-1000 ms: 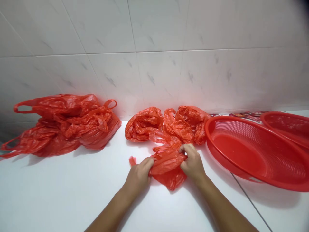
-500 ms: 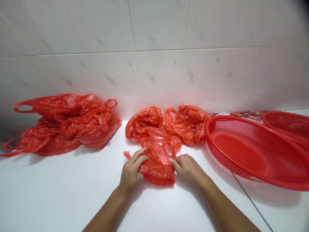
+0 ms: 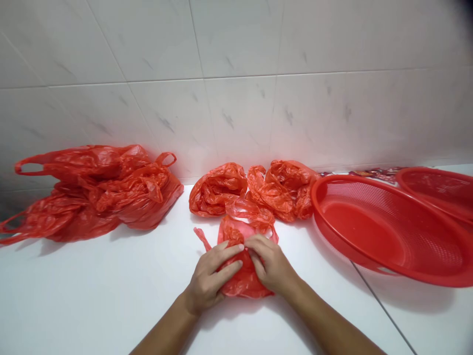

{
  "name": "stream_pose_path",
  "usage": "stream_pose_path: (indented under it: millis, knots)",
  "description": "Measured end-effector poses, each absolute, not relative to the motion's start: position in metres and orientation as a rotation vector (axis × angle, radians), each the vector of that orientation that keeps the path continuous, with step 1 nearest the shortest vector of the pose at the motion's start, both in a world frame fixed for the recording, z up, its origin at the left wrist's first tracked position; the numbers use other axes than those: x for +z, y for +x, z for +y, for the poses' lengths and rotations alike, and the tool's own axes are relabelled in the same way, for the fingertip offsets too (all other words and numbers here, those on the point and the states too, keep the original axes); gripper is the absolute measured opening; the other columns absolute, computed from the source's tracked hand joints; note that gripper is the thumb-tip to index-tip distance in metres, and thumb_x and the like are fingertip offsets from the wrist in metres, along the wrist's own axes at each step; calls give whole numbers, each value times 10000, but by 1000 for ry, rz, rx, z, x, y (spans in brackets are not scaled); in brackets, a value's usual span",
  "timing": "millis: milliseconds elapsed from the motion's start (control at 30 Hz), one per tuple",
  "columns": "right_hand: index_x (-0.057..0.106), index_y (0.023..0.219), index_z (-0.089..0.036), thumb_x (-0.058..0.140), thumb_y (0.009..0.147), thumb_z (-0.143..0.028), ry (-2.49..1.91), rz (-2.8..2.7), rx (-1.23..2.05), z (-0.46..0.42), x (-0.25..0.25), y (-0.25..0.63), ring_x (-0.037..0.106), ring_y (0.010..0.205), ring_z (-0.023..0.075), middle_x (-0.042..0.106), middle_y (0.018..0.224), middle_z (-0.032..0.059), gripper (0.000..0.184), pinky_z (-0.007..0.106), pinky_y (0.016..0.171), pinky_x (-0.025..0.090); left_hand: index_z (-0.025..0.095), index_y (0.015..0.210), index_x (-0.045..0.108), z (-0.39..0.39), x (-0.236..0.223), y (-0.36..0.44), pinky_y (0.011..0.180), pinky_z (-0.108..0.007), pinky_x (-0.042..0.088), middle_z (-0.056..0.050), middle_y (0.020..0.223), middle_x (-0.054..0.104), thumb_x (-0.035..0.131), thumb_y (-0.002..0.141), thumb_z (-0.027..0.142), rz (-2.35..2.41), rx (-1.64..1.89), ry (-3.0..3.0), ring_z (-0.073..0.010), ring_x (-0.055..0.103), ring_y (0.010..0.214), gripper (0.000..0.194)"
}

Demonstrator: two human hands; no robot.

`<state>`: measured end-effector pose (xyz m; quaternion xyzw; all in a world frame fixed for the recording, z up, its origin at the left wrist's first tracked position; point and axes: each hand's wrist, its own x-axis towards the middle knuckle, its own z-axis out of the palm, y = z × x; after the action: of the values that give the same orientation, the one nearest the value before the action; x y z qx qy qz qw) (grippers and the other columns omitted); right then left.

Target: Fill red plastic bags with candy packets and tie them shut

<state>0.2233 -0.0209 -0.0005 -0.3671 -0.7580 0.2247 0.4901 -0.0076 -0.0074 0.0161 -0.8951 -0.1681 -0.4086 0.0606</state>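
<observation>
A crumpled red plastic bag (image 3: 249, 283) lies on the white surface in front of me, with its loose handles spread toward the wall. My left hand (image 3: 212, 276) rests over its left side, fingers bent and laid across the plastic. From the right, my right hand (image 3: 271, 261) pinches the bag near its middle, fingertips close to those of the left. Folds of plastic hide part of what the fingertips grip. Just behind are two more bunched red bags, one at the left (image 3: 219, 190) and one at the right (image 3: 290, 190).
A large pile of red plastic bags (image 3: 107, 192) sits at the left by the tiled wall (image 3: 236, 118). To the right stands a red oval basket (image 3: 364, 236) with mesh sides, and another red basket (image 3: 436, 190) is behind it. Patterned packets (image 3: 380, 174) lie along the wall.
My right hand has moved left and inward over the bag, close to my left hand. The left hand has shifted right across the plastic. The bag's near part is now bunched differently.
</observation>
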Motion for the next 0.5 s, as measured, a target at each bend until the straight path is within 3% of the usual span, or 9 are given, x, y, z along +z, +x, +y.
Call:
stream_pose_path:
  millis: [100,200,267,400,500]
  knots:
    - [626,1119,-233,616,909,-119,-1091,-1847,720,-20,-6,218,683,1018,261,712,1089,79,239,435,911,555,191,1413,639,-10,14,-9,983,-445,612,-210,1355,709,465,1088,340,-438,-1228,-2703,-300,691,1253,398]
    - [587,1225,-226,744,822,-196,-1278,-1850,769,-21,-5,221,652,1165,301,674,1224,103,433,469,1007,526,179,1429,628,-9,18,-12,945,-457,607,-190,1220,734,436,1087,328,-433,-1254,-2690,-318,667,1237,419]
    - [561,1344,-227,803,785,-282,-1421,-1875,787,-23,0,224,620,1252,321,610,1350,128,611,472,1044,512,164,1397,642,-7,24,-11,911,-463,595,-148,1043,732,451,1064,308,-439,-1273,-2671,-300,679,1092,411]
    - [542,1457,-239,895,687,-440,-1681,-1936,847,-24,3,232,569,1354,385,400,1601,183,871,492,1064,501,173,1052,739,-3,34,-7,809,-470,519,-69,791,619,510,869,172,-776,-1098,-2596,-249,578,799,293]
    - [446,1598,-233,894,682,-514,-1759,-1997,903,-21,-2,237,433,1499,434,248,1714,217,1058,524,1164,422,192,833,711,0,39,-9,845,-523,499,-78,815,607,543,711,149,-1168,-787,-2593,-262,551,808,212]
